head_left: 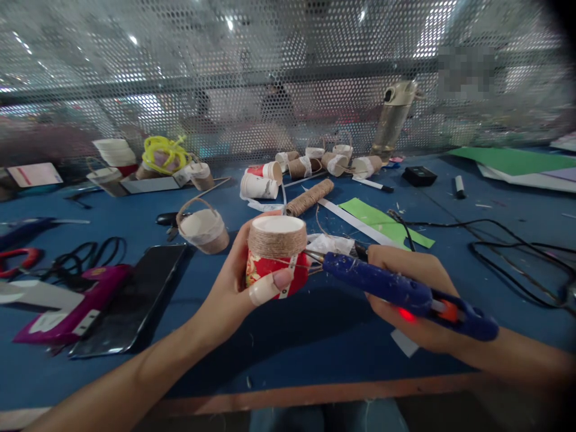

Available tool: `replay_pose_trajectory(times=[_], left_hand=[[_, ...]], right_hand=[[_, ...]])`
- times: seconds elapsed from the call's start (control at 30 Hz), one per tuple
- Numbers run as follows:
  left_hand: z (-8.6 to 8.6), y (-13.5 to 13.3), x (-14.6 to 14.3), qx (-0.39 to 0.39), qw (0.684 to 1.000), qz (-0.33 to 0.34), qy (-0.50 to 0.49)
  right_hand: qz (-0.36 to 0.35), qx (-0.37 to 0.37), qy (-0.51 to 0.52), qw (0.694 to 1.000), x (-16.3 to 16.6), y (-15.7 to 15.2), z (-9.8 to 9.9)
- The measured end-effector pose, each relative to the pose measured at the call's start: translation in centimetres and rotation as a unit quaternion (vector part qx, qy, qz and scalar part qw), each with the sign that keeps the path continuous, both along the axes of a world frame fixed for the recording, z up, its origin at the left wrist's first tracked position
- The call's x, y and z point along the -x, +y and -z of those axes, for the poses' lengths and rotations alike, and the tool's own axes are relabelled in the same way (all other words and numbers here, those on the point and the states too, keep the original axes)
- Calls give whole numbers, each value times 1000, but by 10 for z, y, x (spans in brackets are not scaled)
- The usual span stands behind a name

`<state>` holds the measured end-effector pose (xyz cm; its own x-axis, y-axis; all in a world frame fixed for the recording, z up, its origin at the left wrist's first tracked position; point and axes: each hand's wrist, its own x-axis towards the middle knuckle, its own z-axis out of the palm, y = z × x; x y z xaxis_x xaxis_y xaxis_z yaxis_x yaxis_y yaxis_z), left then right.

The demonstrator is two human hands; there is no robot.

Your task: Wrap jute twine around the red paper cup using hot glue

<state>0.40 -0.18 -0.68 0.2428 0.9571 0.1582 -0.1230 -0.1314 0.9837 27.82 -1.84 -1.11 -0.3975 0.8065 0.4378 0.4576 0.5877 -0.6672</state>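
Observation:
My left hand [234,288] is wrapped round a red paper cup [275,261] held upside down, its upper half wound with brown jute twine. The thumb, with a bandage on it, presses the twine end against the cup's side. My right hand [414,282] grips a blue hot glue gun [396,291] whose red light glows. The gun's metal tip touches the cup's right side at the edge of the twine band. Both hands hover above the blue table [315,342].
A twine spool [309,198] and a twine-wrapped cup basket [203,229] lie behind the cup. Several more cups [315,163] lie at the back by the perforated metal screen. Green paper [382,221], black cables [504,246], a dark phone [135,294] and a purple tool [76,312] surround the work spot.

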Motion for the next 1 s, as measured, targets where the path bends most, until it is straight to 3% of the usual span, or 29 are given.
replay_pose_trajectory(times=[0.3,0.53,0.8,0.87,1.0], left_hand=[[1,3,-1,21,1000,-9,4],[5,1,-1,10,998,54,-8],[2,0,-9,23,999,34,27],[0,1,-10,26,999,19,37],[1,3,-10,8,998,14,55]], right_hand=[[-2,44,66,997,8,8,-3],[70,144,184,970,10,11,-1],[-80,257,239,933,21,12,3],[-86,258,233,934,20,11,5],[-56,188,220,956,20,12,5]])
